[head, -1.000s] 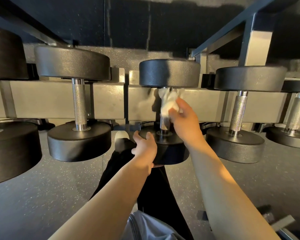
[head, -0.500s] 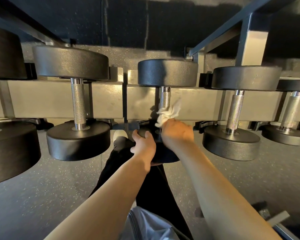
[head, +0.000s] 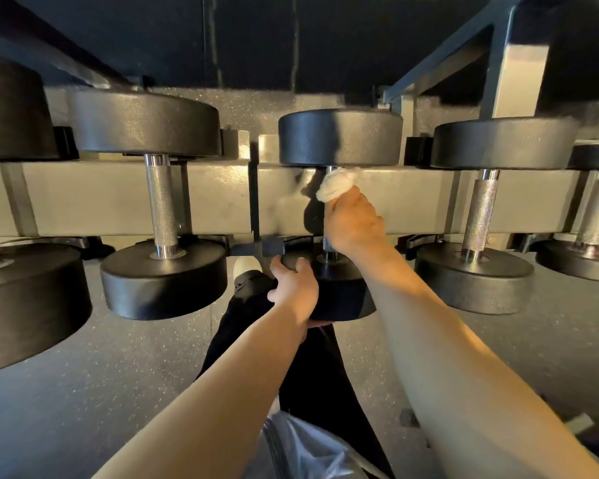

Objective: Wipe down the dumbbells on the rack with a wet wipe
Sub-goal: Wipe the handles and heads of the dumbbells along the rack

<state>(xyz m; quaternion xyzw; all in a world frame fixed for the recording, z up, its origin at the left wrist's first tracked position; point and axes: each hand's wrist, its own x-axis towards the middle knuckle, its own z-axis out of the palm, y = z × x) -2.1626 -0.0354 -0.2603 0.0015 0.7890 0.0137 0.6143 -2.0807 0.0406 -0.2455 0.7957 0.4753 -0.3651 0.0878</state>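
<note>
The dumbbell (head: 339, 140) on the rack (head: 101, 198) looks heavy and rigid, best steadied by its near head as the left hand (head: 293, 288) grips it, while the right hand (head: 353, 223) fingers clutch the soft, limp wipe (head: 336, 184) round the handle.

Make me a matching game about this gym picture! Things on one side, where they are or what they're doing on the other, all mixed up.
Things:
1. wet wipe
2. left hand
3. right hand
4. shoe

Places or states:
A. holds the near weight of the middle dumbbell
B. on the floor below the rack
C. bunched at the top of the handle
D. grips the handle and wipe

Pairs: 1-C, 2-A, 3-D, 4-B
</note>
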